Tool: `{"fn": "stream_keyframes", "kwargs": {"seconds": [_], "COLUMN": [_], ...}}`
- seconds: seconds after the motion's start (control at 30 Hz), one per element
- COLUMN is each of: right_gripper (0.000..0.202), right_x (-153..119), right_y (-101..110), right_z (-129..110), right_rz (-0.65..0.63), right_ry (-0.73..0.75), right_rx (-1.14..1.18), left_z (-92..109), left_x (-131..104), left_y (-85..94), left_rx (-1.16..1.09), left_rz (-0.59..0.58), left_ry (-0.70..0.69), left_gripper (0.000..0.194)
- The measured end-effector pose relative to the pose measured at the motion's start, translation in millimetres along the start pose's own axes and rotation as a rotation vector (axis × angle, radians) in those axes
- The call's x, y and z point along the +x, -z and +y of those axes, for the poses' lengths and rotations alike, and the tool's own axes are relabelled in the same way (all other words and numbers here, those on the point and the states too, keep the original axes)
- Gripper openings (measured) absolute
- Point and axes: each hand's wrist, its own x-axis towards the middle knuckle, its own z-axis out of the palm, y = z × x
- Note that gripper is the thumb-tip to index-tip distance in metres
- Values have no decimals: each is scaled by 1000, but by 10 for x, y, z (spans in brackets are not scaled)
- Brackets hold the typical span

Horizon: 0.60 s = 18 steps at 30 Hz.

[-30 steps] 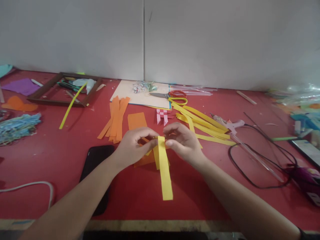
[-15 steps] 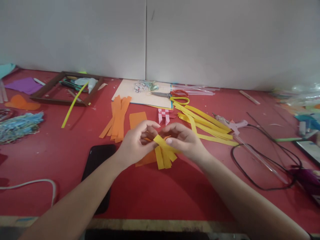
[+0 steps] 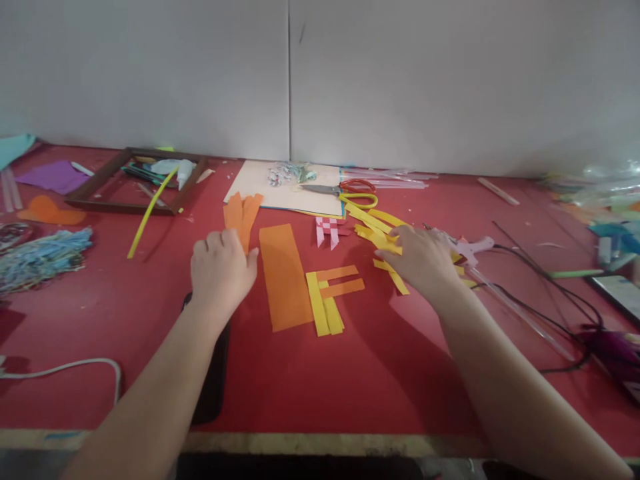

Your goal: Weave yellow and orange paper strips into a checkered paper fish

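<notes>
Over the near end of the orange paper strips lies my left hand, its fingers bent down and its thumb apart; nothing shows in its grasp. My right hand rests on the yellow paper strips with thumb and fingers apart, covering part of them. Between the hands, on the red table, sits a small piece of interlaced yellow and orange strips. Left of it is a flat orange paper rectangle. Beyond them is a small pink and red checked woven piece.
Scissors with red and yellow handles overlap a cream sheet. A black phone is partly under my left forearm. A pink glue gun with a black cord stands right. A brown frame lies back left.
My hands have let go of the yellow and orange strip piece, which now lies on the table. The left hand moved left to the orange strips, the right hand moved right to the yellow strips.
</notes>
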Motion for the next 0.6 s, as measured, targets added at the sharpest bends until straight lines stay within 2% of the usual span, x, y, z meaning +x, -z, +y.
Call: {"fn": "stream_keyframes", "kwargs": {"seconds": [0.07, 0.13, 0.27, 0.33, 0.43, 0.5, 0.6], "right_gripper": [35, 33, 23, 17, 12, 11, 11], "right_x": [-4, -24, -60, -64, -75, -106, -195], "right_y": [4, 13, 23, 21, 19, 17, 11], "right_z": [23, -24, -169, -209, -206, -165, -61], "right_rz": [100, 179, 254, 184, -34, -142, -162], "right_ry": [7, 11, 126, 252, 364, 336, 274], "right_rx": [-69, -43, 45, 113, 204, 193, 150], "left_z": [-43, -74, -139, -175, -215, -226, -230], "left_x": [33, 72, 157, 186, 200, 192, 173], "left_y": [-79, -157, -249, -253, -215, -175, -124], "left_rx": [38, 19, -101, -134, -146, -146, -143], "left_rz": [-40, -31, -53, -51, -24, -17, -25], "left_ry": [16, 13, 76, 105, 136, 152, 201], "left_gripper": [38, 32, 22, 22, 24, 24, 25]}}
